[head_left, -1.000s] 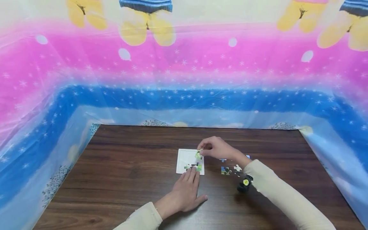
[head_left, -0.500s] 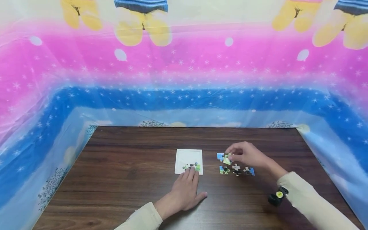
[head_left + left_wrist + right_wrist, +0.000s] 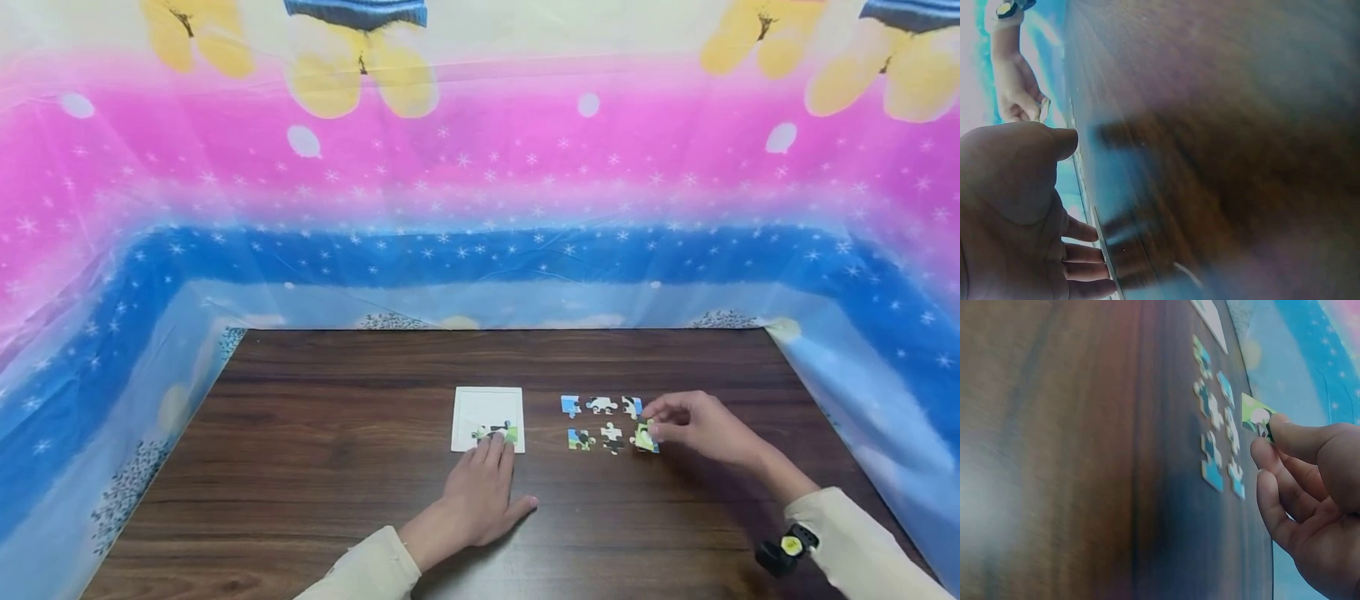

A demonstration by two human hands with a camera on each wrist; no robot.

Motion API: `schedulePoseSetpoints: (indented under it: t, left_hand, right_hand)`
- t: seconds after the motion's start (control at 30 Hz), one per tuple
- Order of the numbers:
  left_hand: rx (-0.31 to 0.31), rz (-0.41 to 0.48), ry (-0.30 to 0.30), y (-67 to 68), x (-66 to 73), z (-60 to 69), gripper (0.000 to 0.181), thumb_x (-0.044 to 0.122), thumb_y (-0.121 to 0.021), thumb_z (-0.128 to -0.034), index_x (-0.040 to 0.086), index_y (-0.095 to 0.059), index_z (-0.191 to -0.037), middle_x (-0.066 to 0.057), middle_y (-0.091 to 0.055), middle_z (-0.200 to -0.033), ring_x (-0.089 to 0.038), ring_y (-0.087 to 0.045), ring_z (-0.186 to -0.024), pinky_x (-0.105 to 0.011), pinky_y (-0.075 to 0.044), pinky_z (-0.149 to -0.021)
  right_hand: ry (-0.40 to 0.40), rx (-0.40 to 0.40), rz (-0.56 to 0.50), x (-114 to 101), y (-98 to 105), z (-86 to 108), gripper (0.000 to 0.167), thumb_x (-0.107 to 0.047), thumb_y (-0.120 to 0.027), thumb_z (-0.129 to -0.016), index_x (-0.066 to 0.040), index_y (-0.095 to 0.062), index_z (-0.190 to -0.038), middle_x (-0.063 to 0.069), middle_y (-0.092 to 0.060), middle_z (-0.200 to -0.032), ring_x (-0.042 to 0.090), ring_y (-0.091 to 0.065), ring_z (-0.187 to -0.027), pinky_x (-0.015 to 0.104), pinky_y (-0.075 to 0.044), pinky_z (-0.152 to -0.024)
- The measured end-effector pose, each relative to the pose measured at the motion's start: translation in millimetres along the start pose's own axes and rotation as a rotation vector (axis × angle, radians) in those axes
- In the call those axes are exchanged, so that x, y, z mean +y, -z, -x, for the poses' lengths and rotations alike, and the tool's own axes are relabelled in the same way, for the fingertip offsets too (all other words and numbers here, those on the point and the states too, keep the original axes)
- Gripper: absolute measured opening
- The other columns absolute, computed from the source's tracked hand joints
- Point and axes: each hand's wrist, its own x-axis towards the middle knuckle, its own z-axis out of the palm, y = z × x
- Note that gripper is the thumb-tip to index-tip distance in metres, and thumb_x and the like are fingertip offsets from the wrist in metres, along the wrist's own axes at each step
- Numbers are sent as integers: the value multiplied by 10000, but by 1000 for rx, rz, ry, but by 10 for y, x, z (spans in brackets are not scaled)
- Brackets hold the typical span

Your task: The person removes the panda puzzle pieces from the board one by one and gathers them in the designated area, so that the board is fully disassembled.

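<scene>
My right hand [image 3: 705, 425] pinches a green, white and black jigsaw puzzle piece [image 3: 645, 437] between thumb and fingertips. In the right wrist view the held puzzle piece [image 3: 1256, 415] is raised above the table, with a straight corner showing. Under it in the head view, part of a loose piece is hidden. My left hand [image 3: 483, 496] lies flat, fingers straight, its fingertips resting on the near edge of the white puzzle tray [image 3: 480, 407]. Joined pieces [image 3: 512, 432] sit in the tray's lower right, partly covered by those fingertips.
Right of the tray, loose puzzle pieces lie in two rows, among them a blue one [image 3: 570, 406], a white one [image 3: 602, 406] and a green-blue one [image 3: 579, 439]. The dark wooden table [image 3: 315, 467] ends at a patterned cloth [image 3: 480, 267] behind.
My right hand has carried the piece from above the tray to the right, past the loose pieces to their right end. The left hand stays on the tray's edge.
</scene>
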Motion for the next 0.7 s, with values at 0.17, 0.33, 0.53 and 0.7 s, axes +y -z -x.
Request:
schedulePoseSetpoints:
  t: [0.17, 0.33, 0.53, 0.7]
  left_hand:
    - [1, 14, 12, 6, -21, 9, 827, 632, -411, -1025, -29, -416, -1521, -219, -388, -1585, -339, -402, -1458, -430, -384, -1170]
    - [3, 12, 10, 6, -29, 4, 826, 627, -403, -1029, -34, -409, -1524, -226, -379, -1588, -343, -395, -1462, -432, -386, -1169]
    - [3, 14, 10, -13, -29, -17, 831, 630, -394, -1030, -6, -362, -1564, -220, -373, -1596, -342, -393, -1464, -438, -387, -1167]
    - [8, 9, 12, -27, -9, -27, 817, 624, -403, -1028, 8, -372, -1565, -208, -382, -1591, -325, -395, -1461, -425, -390, -1164]
  right_hand:
    - [46, -47, 2, -68, -134, 44, 244, -278, -741, -953, -123, -742, -1141, -94, -735, -959, 62, -686, -892, 280, -569, -787]
    - [66, -53, -8, -165, -268, 16, 253, -273, -753, -942, -107, -743, -1132, -108, -741, -950, 50, -692, -891, 276, -573, -791]
    - [119, -77, -74, -263, -445, -64, 232, -273, -759, -938, -112, -746, -1105, -106, -750, -936, 63, -703, -867, 280, -582, -759]
    - [142, -104, -89, -307, -573, -102, 194, -274, -753, -943, -141, -753, -1085, -117, -747, -931, 56, -706, -860, 281, -590, -770]
